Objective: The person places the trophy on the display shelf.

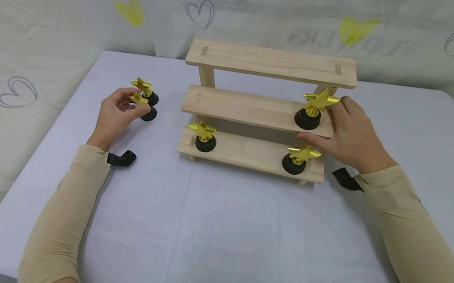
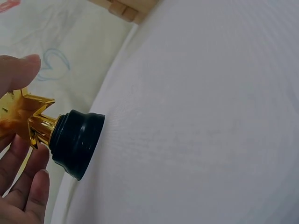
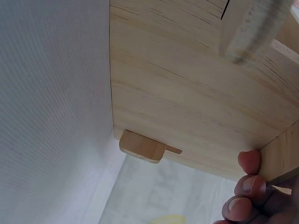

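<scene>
My left hand (image 1: 115, 113) pinches the gold star of a small trophy (image 2: 77, 142) between thumb and fingers. Its black base stands on or very near the table; which one I cannot tell. Just behind it is another star trophy (image 1: 152, 98). At the right end of a three-tier wooden shelf (image 1: 247, 104), my right hand (image 1: 354, 134) grips the middle board, thumb at the front edge. Its fingertips (image 3: 250, 185) show beside the wood in the right wrist view. Close to that thumb, a trophy (image 1: 308, 118) stands on the middle board.
The bottom board carries one trophy (image 1: 205, 143) on its left and another trophy (image 1: 293, 164) on its right. A white cloth covers the table (image 1: 225, 233). Behind it hangs a pale sheet (image 1: 261, 16) with heart drawings.
</scene>
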{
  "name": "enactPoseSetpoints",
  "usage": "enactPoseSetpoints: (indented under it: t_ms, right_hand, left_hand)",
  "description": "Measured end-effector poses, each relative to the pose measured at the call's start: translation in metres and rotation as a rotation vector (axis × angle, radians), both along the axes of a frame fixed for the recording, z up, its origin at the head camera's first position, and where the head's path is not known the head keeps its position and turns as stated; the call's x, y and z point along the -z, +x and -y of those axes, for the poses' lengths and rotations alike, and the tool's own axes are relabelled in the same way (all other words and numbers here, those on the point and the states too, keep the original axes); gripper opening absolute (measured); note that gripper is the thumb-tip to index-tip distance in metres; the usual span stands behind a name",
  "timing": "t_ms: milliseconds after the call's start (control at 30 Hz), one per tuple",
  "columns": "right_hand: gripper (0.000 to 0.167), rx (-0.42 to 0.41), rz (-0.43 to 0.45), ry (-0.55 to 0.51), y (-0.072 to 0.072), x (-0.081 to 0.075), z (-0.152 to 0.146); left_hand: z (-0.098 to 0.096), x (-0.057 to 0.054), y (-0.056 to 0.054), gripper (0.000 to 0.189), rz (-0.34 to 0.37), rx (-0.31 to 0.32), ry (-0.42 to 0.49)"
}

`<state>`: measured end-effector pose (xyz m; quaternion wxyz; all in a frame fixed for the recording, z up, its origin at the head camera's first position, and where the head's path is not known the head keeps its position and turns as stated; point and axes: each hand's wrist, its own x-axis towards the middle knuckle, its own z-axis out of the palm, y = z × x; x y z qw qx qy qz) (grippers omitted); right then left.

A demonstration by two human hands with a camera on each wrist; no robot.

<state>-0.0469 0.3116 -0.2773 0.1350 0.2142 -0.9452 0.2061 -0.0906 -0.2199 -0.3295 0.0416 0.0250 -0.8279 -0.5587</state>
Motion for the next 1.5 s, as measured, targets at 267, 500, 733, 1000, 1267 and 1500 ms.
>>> enactPoseSetpoints:
  t_ms: [267,500,733,1000,1267,1500]
  right_hand:
    - [0.08,0.004,0.005,-0.011,0.001,-0.001,0.0]
    - [0.08,0.019,0.023,-0.012,0.001,-0.001,0.001]
    - [0.08,0.019,0.022,-0.016,0.001,-0.001,0.002]
    - [0.082,0.015,-0.012,0.0,0.0,0.001,0.001]
    - [0.081,0.018,-0.005,0.011,0.0,0.0,0.0]
    - [0.08,0.023,0.01,0.011,0.0,0.0,0.001]
  left_hand:
    - [0.0,0.003,0.001,0.06,0.045,0.013,0.066]
    - [0.002,0.007,0.002,0.06,0.047,0.026,0.161]
    - [0.005,0.01,0.003,0.054,0.03,0.019,0.171]
    - [0.004,0.015,0.001,0.044,0.015,0.018,0.265]
    - [0.003,0.017,0.0,0.041,0.01,0.019,0.253]
    - [0.005,0.016,0.0,0.039,0.057,-0.001,0.18]
